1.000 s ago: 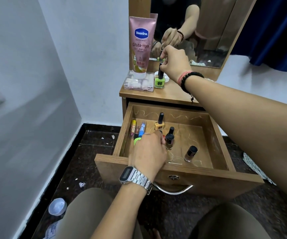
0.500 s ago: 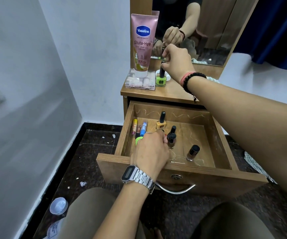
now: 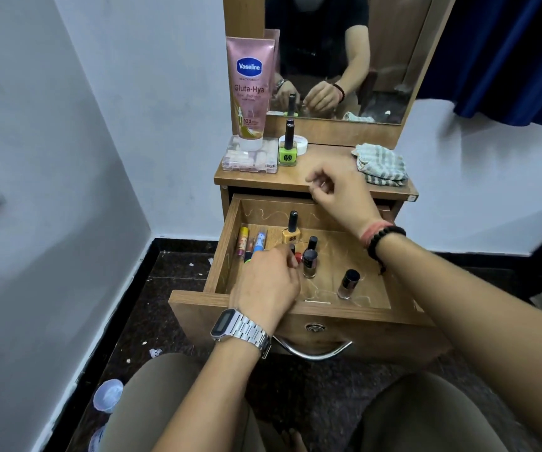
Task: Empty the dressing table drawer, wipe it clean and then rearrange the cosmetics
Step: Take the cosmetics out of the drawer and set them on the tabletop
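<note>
Left hand (image 3: 268, 282) reached among bottles near open drawer's (image 3: 197, 298) front edge, grip hidden, right hand (image 3: 341, 190) hovered loosely curled, empty, above the back edge

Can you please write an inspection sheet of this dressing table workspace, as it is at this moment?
Surface: wooden table top with a mirror behind; open drawer below.
Job's things: on top, a Vaseline tube on a clear box, a green nail polish bottle, a striped cloth. In the drawer, a yellow nail polish bottle, dark-capped bottles, lip balm sticks.
Clutter: a white lid and scraps on the floor.
Grippers: left hand reaches into the drawer, what it grips is hidden; right hand holds nothing, fingers loosely curled.
Cables: nothing seen.
Surroundings: white walls, blue curtain.
</note>
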Available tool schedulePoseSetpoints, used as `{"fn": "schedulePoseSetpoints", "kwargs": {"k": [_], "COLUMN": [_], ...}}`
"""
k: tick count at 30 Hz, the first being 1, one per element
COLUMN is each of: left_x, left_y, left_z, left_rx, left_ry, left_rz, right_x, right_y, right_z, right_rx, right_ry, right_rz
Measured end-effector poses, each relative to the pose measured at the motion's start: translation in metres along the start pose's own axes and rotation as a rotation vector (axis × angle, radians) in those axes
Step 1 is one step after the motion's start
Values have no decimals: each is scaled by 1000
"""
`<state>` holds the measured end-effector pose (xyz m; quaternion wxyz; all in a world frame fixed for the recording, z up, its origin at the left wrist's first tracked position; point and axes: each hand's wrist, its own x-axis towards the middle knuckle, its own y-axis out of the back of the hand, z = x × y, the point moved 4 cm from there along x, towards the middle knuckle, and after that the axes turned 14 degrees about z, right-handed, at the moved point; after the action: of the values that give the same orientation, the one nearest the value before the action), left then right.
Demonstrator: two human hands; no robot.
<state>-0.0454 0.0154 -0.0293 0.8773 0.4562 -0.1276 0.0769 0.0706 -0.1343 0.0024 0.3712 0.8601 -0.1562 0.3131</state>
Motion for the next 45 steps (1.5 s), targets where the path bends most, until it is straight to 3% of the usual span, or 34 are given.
{"fn": "schedulePoseSetpoints", "kwargs": {"k": [8,15,27,34,39,45], "left_x": [0,-1,0,5,28,69], "left_y": [-5,-9,-10,-8,2,-12], "left_z": [-3,-3,-3,-2,6,8], "left_rx": [41,78,75,-18,-54,46], "left_ry": [-6,-23,-42,-45,-64,-112], "left_rz": [9,11,28,-40,110,163], "right_x": [-37,-46,-49,-49,-45,-43], "right_y": [-9,-21,-31,-23,-11,-6], "right_z": [29,27,19,19,24,24], "right_rx": [39,-70,-86,-104,-106,-97], "right_ry": [-127,-9,34,-25,-96,-131], "right_rz": [-34,-234,-333,-224,-80,-44]}}
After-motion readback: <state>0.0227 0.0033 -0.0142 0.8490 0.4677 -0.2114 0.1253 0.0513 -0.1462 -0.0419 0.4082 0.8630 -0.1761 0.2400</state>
